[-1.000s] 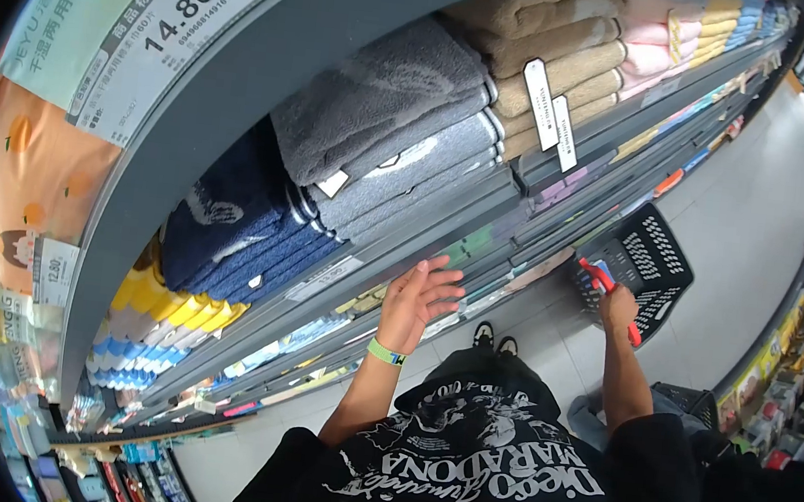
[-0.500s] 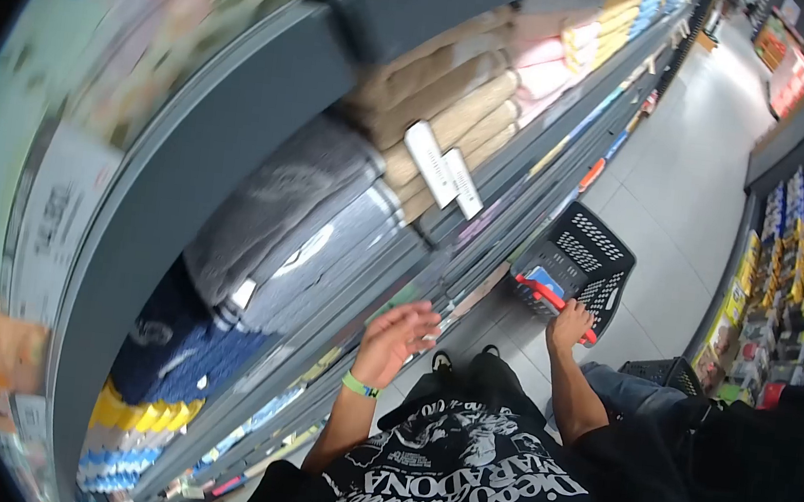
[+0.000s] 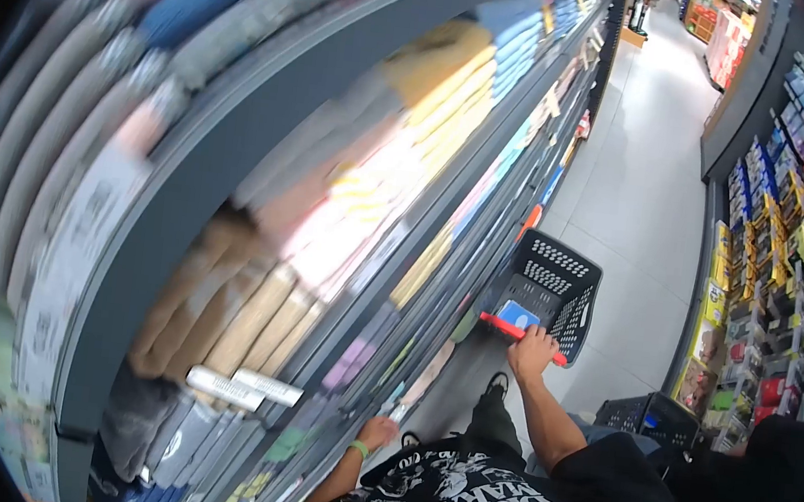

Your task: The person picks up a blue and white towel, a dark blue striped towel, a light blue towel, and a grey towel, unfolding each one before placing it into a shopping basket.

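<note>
My right hand (image 3: 535,344) grips the red handle (image 3: 511,329) of a black plastic shopping basket (image 3: 554,293) on the floor ahead of me; a blue item lies inside it. My left hand (image 3: 376,433), with a green wristband, hangs low beside the lower shelves on my left and holds nothing that I can see; its fingers look loosely curled. Stacks of folded towels (image 3: 415,125) in tan, yellow, pink and blue fill the grey shelving, blurred by motion.
Long grey shelves (image 3: 270,110) run along my left. A pale tiled aisle floor (image 3: 643,198) stretches ahead. Racks of small packaged goods (image 3: 772,270) line the right side. A second black basket (image 3: 647,416) sits by my right leg.
My view has swung along the aisle, so the shelves slid past. My left hand dropped from the shelf edge to near my waist. My right hand stays on the basket handle.
</note>
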### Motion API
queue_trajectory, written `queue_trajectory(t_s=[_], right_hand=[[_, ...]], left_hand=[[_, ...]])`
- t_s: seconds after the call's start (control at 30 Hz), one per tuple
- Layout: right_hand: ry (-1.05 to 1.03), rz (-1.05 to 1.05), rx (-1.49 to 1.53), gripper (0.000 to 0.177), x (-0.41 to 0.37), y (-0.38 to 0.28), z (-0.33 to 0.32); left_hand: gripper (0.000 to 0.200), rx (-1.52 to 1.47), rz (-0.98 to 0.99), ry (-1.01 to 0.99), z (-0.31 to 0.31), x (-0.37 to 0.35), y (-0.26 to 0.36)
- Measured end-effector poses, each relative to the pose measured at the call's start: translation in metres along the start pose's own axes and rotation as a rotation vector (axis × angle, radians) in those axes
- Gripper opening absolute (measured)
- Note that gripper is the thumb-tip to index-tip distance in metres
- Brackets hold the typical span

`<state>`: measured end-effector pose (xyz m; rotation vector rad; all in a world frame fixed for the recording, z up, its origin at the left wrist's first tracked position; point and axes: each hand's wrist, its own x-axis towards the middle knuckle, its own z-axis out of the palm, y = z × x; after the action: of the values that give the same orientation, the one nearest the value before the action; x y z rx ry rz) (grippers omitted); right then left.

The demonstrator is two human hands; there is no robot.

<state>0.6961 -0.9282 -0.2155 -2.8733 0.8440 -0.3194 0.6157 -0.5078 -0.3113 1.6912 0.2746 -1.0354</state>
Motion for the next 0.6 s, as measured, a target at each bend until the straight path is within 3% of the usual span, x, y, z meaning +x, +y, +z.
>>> queue_trajectory(t_s=[0.03, 0.07, 0.13, 0.2, 0.33, 0.4, 0.47, 0.53, 0.6], right_hand=[[-0.005, -0.016, 0.022, 0.037, 0.017, 0.001, -0.003], [-0.017, -0.029, 0.048, 0.04, 0.031, 0.004, -0.004], [0.026, -0.085, 0.05, 0.043, 0.063, 0.017, 0.001], [-0.305, -0.056, 0.11, 0.047, 0.1, 0.034, 0.002], [-0.314, -0.098, 0.185, 0.047, 0.165, 0.055, 0.016], [-0.264, -0.113, 0.173, 0.045, 0.193, 0.062, 0.024], [-0.206, -0.128, 0.162, 0.043, 0.223, 0.072, 0.029], [-0.091, -0.163, 0.162, 0.037, 0.254, 0.085, 0.034], [-0.081, -0.159, 0.18, 0.033, 0.281, 0.096, 0.035]], left_hand=[[0.014, 0.01, -0.025, 0.123, 0.01, 0.002, 0.002], [0.017, -0.034, -0.119, 0.137, 0.008, 0.019, -0.025], [0.021, 0.466, -0.122, -0.07, -0.005, 0.046, -0.068], [0.022, 1.265, 0.296, -0.317, 0.004, 0.035, -0.038], [0.02, 1.291, 0.125, -0.335, 0.033, 0.059, 0.027], [0.024, 1.327, 0.035, -0.243, 0.05, 0.088, 0.058], [0.027, 0.927, 0.13, -0.124, 0.05, 0.129, 0.069], [0.024, 0.302, -0.203, 0.075, 0.079, 0.139, 0.133], [0.022, 0.199, -0.197, 0.094, 0.094, 0.154, 0.19]])
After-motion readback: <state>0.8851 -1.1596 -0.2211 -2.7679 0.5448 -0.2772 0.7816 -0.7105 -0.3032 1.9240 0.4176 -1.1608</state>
